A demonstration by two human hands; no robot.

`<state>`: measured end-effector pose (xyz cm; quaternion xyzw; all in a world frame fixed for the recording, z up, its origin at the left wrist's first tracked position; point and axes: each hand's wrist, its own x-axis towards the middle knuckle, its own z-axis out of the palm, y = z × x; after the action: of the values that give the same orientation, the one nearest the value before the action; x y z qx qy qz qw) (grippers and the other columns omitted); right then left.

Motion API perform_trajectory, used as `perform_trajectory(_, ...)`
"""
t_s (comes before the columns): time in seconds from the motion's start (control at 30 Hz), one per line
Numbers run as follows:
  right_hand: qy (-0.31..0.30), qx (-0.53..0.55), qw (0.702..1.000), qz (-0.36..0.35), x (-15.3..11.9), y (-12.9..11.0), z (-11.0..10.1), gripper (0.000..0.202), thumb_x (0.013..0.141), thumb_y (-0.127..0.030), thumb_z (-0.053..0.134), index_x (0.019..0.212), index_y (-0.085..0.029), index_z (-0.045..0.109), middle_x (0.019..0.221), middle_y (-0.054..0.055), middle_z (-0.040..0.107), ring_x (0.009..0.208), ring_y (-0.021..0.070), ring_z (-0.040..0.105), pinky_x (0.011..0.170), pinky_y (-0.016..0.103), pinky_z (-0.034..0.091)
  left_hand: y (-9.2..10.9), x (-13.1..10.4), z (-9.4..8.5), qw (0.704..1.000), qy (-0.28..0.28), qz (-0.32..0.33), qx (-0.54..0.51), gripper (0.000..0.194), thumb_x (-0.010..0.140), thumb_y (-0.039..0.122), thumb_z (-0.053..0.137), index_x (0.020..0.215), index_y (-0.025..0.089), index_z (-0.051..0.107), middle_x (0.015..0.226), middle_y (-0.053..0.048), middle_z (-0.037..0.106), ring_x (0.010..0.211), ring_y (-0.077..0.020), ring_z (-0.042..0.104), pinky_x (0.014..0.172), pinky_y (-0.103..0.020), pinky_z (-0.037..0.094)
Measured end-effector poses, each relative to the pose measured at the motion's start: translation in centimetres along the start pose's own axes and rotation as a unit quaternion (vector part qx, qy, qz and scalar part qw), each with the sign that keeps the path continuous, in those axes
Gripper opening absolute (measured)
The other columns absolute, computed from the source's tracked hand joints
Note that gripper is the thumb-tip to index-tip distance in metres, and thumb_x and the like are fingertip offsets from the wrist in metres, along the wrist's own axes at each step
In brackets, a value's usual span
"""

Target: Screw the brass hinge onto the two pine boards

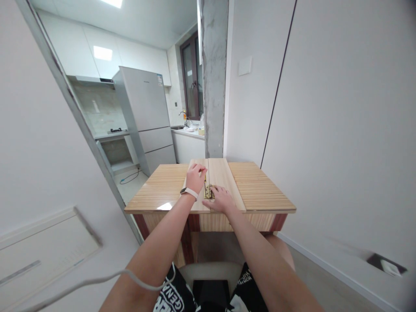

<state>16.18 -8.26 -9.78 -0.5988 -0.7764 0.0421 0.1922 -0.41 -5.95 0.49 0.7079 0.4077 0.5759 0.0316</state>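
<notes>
Two pale wooden boards lie edge to edge on the table, with a narrow seam between them. Across the seam near their front sits a brass-coloured hinge. Over the left board, just behind the hinge, my left hand is closed in a pinch. A thin, partly hidden thing shows below its fingers, too small to name. My right hand rests low on the right board, thumb and fingers spread, the fingertips at the hinge's right leaf, covering part of it.
The wood-grain table has a glossy top. A grey cable crosses my left forearm. Beyond the table stand a grey fridge, a kitchen counter with a sink, and a bare concrete pillar. White wall panels rise on the right.
</notes>
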Motion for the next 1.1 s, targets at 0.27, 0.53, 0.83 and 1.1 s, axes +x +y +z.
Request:
perform_trajectory(0.27, 0.004, 0.000, 1.000, -0.004, -0.11, -0.07, -0.13, 0.099, 0.082, -0.086, 0.057, 0.157, -0.022, 0.048, 0.160, 0.018, 0.045, 0.145, 0.0363, 0.038, 0.120, 0.048, 0.025, 0.23, -0.26, 0.36, 1.000, -0.002, 0.005, -0.017, 0.002, 0.092, 0.021, 0.074, 0.092, 0.022, 0.072, 0.099, -0.005, 0.071, 0.090, -0.0187, 0.069, 0.088, -0.035, 0.057)
perform_trajectory(0.53, 0.001, 0.002, 1.000, -0.002, -0.15, -0.07, -0.25, 0.098, 0.082, -0.086, 0.057, 0.157, -0.023, 0.049, 0.160, 0.017, 0.045, 0.145, 0.0360, 0.039, 0.120, 0.047, 0.026, 0.32, -0.17, 0.16, 1.000, 0.018, -0.014, 0.017, 0.007, 0.091, 0.023, 0.076, 0.085, 0.021, 0.071, 0.093, -0.003, 0.064, 0.082, -0.0175, 0.064, 0.083, -0.034, 0.055)
perform_trajectory(0.83, 0.003, 0.000, 1.000, -0.002, -0.05, 0.01, -0.03, 0.100, 0.081, -0.086, 0.058, 0.158, -0.024, 0.047, 0.161, 0.017, 0.044, 0.146, 0.0367, 0.037, 0.120, 0.049, 0.025, -0.18, -0.26, 0.38, 1.000, -0.015, -0.003, -0.022, 0.006, 0.095, 0.020, 0.070, 0.099, 0.022, 0.073, 0.100, -0.005, 0.072, 0.088, -0.0180, 0.070, 0.086, -0.034, 0.057)
perform_trajectory(1.1, -0.004, -0.001, 1.000, 0.004, -0.08, -0.07, -0.22, 0.099, 0.081, -0.087, 0.057, 0.158, -0.025, 0.047, 0.162, 0.016, 0.044, 0.146, 0.0353, 0.037, 0.120, 0.048, 0.025, 0.09, -0.10, 0.01, 1.000, 0.016, -0.007, 0.007, 0.011, 0.089, 0.028, 0.079, 0.084, 0.021, 0.072, 0.094, -0.003, 0.066, 0.084, -0.0172, 0.065, 0.083, -0.033, 0.056)
